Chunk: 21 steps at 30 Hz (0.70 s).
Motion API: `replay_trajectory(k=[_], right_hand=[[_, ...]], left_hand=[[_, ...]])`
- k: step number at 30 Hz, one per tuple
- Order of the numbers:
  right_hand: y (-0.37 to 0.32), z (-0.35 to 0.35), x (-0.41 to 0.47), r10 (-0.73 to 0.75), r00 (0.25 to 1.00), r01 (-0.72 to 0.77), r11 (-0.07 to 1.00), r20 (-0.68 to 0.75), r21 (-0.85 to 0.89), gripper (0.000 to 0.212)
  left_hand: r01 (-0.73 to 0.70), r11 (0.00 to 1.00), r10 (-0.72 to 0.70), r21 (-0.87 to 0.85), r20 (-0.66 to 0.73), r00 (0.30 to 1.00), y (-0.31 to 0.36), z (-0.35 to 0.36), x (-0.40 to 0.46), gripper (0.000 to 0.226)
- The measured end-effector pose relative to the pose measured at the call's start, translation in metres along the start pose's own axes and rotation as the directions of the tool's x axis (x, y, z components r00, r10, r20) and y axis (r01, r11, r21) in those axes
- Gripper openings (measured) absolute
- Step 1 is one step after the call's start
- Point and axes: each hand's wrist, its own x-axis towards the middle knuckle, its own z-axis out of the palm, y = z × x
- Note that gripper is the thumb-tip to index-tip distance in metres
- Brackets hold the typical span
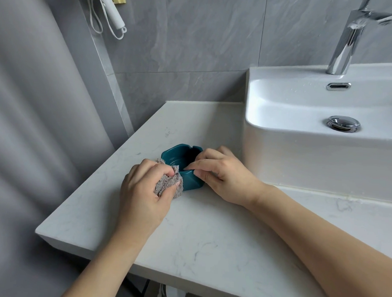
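A small teal square dish [182,155] with notched rims sits on the white marble counter [210,233], just left of the basin. My right hand [220,176] pinches its near rim, thumb outside and fingers over the right edge. My left hand [142,191] grips a bunched grey cloth [169,183] and holds it against the dish's near left corner. The dish's near wall is partly hidden by the cloth and my fingers.
A white vessel basin [302,134] with a chrome drain plug [343,123] and a tall chrome tap [350,38] stands to the right. Grey tiled wall lies behind. A white hair dryer [112,10] with its cord hangs upper left. The counter's left edge [54,234] drops off.
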Motion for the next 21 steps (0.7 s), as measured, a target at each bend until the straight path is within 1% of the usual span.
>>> replay_trajectory(k=[5, 8, 11, 14, 17, 21], right_hand=[[0.003, -0.006, 0.001, 0.009, 0.998, -0.011, 0.999, 0.058, 0.038, 0.026], [0.001, -0.006, 0.003, 0.046, 0.998, -0.047, 0.998, 0.035, 0.037, 0.022], [-0.006, -0.002, 0.004, 0.076, 0.997, -0.076, 0.997, -0.017, 0.001, 0.019], [-0.008, -0.001, 0.006, 0.062, 0.998, -0.061, 0.997, 0.004, -0.035, 0.026], [-0.008, -0.003, 0.006, 0.084, 0.996, -0.082, 0.995, 0.035, -0.049, 0.035], [-0.010, 0.000, 0.007, 0.132, 0.990, -0.130, 0.991, 0.042, -0.040, 0.035]], left_hand=[[-0.079, 0.979, 0.084, 0.188, -0.016, 0.996, 0.001, 0.004, -0.002, 0.014], [-0.128, 0.959, 0.135, 0.252, -0.012, 0.991, 0.000, 0.008, -0.003, 0.018], [-0.142, 0.953, 0.145, 0.268, 0.008, 0.989, -0.001, 0.010, -0.003, 0.020], [-0.132, 0.957, 0.136, 0.260, 0.002, 0.991, -0.001, 0.011, -0.003, 0.021], [-0.144, 0.954, 0.143, 0.265, 0.022, 0.990, -0.001, 0.011, -0.003, 0.017], [-0.186, 0.936, 0.153, 0.298, 0.131, 0.979, 0.002, 0.011, -0.003, 0.012]])
